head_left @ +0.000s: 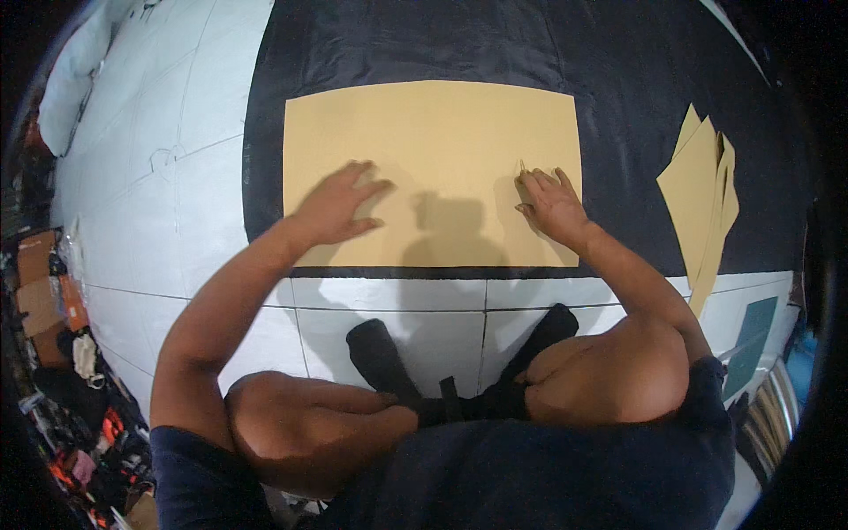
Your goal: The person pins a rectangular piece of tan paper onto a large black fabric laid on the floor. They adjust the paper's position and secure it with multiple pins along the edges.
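Observation:
A tan sheet of card or paper (433,132) with a slightly bowed far edge lies flat on a black cloth (618,177) in front of me. My left hand (340,203) is over its left part, fingers spread and slightly blurred, holding nothing. Over the sheet's right part is my right hand (552,205), its fingers partly bent. A thin, light, pointed thing (522,165) sticks out past its fingertips; its kind is too small to make out. My shadow falls across the sheet's near middle.
Several cut tan pieces (702,190) with pointed ends lie overlapping on the cloth at the right. White floor tiles (168,203) extend left and near. A cluttered heap (84,397) lines the far left. A green flat thing (751,344) lies at the right.

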`<state>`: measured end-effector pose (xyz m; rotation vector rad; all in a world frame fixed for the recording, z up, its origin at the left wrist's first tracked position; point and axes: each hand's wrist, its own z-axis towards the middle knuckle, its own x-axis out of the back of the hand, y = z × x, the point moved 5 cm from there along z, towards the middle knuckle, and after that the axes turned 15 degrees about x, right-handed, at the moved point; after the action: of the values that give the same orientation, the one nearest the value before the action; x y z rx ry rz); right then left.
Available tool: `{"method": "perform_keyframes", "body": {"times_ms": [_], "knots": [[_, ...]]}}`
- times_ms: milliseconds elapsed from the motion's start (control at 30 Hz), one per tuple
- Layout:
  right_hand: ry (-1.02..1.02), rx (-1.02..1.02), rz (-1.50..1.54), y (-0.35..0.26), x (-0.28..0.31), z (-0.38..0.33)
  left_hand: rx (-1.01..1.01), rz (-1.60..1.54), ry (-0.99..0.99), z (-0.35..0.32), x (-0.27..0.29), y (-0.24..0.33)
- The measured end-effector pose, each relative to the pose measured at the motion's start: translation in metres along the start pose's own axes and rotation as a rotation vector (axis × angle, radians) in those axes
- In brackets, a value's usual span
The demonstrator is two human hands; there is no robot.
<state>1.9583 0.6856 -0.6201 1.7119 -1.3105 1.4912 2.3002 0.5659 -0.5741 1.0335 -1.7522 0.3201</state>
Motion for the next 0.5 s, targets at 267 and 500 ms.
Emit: {"method": "perform_keyframes", "body": {"times_ms": [267,500], "knots": [[-0.012,-0.012,-0.030,0.000,0.001,0.001,-0.008,0.263,-0.029,0.018,-0.030,0.027],[0.031,-0.001,-0.038,0.002,-0.005,0.002,-0.086,0.232,0.002,-0.001,-0.041,0.021]]}}
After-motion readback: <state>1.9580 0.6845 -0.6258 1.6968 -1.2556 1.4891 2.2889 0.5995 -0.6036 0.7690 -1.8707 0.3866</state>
